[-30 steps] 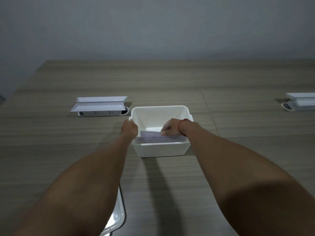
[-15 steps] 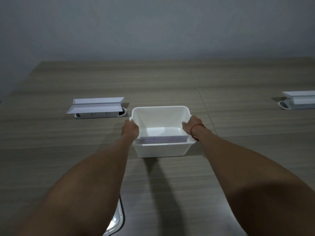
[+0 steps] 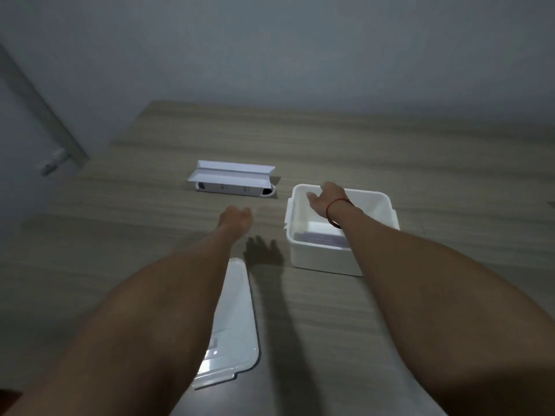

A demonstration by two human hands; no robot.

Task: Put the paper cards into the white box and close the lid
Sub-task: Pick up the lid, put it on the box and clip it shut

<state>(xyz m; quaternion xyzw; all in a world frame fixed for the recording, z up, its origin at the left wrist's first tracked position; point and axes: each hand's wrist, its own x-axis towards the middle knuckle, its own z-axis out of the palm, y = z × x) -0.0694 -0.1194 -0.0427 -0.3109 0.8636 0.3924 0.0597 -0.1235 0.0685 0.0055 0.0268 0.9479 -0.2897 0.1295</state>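
The white box (image 3: 322,259) stands open on the wooden table, right of centre. A flat stack of paper cards (image 3: 318,237) lies inside it against the near wall. My right hand (image 3: 326,198), a red string on its wrist, hovers over the box's far left corner with fingers apart and nothing in it. My left hand (image 3: 235,220) is off the box, above the bare table to its left, and holds nothing. The white lid (image 3: 237,313) lies flat on the table close to me, partly hidden under my left forearm.
A white pop-up socket unit (image 3: 231,179) with its flap raised sits on the table behind my left hand. The table's left edge (image 3: 126,127) runs along a grey wall. Bare wood lies between the lid and the box.
Both hands have let go of the box's sides. My left hand drew away to the left and my right moved over the box. My view has swung left, showing more of the lid.
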